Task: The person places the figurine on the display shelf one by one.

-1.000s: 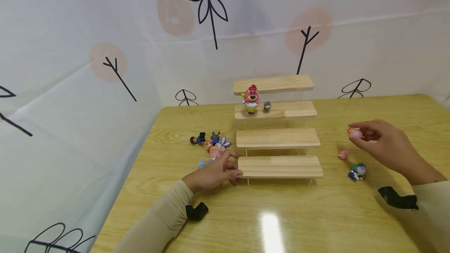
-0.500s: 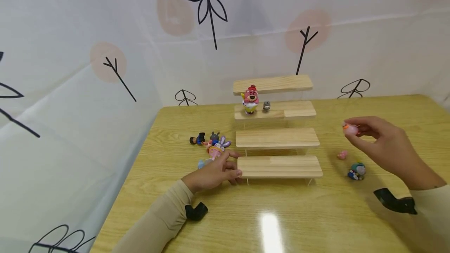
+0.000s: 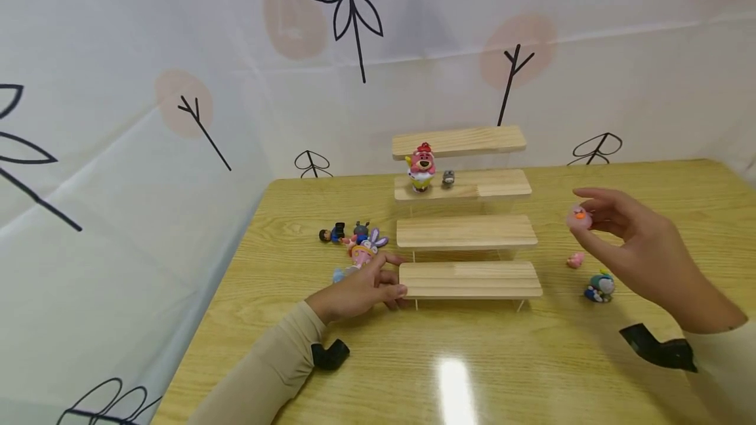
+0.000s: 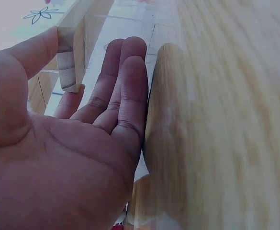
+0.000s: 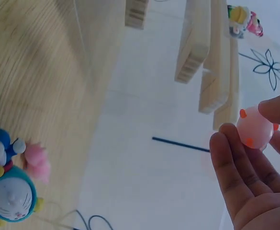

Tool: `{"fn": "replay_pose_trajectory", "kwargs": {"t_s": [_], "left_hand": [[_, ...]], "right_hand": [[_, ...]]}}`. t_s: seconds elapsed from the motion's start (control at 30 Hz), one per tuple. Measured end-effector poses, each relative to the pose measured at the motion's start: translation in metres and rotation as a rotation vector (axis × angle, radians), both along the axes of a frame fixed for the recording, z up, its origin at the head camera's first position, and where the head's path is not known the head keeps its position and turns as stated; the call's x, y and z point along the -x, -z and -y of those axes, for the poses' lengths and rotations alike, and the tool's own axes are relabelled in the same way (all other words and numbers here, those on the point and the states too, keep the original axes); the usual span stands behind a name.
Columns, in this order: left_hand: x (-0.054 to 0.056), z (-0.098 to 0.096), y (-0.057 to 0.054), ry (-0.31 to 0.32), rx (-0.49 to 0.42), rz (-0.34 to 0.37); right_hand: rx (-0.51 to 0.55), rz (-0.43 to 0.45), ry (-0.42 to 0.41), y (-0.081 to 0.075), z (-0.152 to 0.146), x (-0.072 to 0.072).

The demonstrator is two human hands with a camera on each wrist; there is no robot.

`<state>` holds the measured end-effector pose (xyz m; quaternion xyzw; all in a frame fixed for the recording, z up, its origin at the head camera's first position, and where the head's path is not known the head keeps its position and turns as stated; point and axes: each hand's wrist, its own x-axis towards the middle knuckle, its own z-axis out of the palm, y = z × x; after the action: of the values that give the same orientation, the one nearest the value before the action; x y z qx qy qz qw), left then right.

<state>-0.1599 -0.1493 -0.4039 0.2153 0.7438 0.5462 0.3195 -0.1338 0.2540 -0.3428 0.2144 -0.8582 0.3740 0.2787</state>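
My left hand [image 3: 357, 290] grips the left end of the lowest board of a tiered wooden display shelf [image 3: 469, 281]. In the left wrist view, thumb and index finger span the board's end [image 4: 69, 60], while the other fingers stretch out near the tabletop. Held up right of the shelf, a small pink duck figurine [image 3: 579, 217] with an orange beak is pinched between the thumb and fingers of my right hand [image 3: 638, 251]. The right wrist view shows its round pink underside with orange feet. On the second-highest board stand a pink bear figurine [image 3: 421, 169] and a tiny grey figurine [image 3: 449, 178].
Beneath the right hand, a small pink figurine [image 3: 575, 260] and a blue-green cat figurine [image 3: 600, 286] lie on the wooden table [image 3: 502, 366]. Left of the shelf are a dark-haired figurine [image 3: 332, 233] and a rabbit-eared one [image 3: 369, 249], partly behind the left hand. Patterned cloth [image 3: 425, 84] hangs behind.
My right hand has moved left toward the shelf with the duck, which has turned so its beak faces the head camera. The left hand has stayed on the lowest board.
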Motion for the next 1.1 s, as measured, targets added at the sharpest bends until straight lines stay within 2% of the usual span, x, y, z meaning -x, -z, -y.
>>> {"fn": "replay_pose_trajectory", "kwargs": {"t_s": [0.27, 0.43, 0.57, 0.77, 0.93, 1.1], "left_hand": [[0.001, 0.0, 0.003, -0.009, -0.004, 0.004], [0.002, 0.0, 0.0, -0.006, -0.011, -0.007], [0.002, -0.001, 0.0, -0.015, -0.008, 0.0], [0.002, -0.001, 0.001, -0.011, 0.002, -0.007], [0.002, 0.0, 0.002, -0.008, 0.004, -0.013], [0.001, 0.0, 0.002, -0.006, 0.006, -0.014]], "right_hand": [[0.005, -0.038, -0.043, -0.004, 0.008, -0.005], [0.007, -0.054, -0.065, -0.005, 0.013, -0.006], [-0.015, -0.028, -0.063, -0.003, 0.018, -0.008], [-0.018, -0.078, -0.094, 0.001, 0.023, -0.01], [-0.025, -0.067, -0.088, 0.003, 0.029, -0.01], [-0.035, -0.091, -0.102, 0.001, 0.037, -0.008]]}}
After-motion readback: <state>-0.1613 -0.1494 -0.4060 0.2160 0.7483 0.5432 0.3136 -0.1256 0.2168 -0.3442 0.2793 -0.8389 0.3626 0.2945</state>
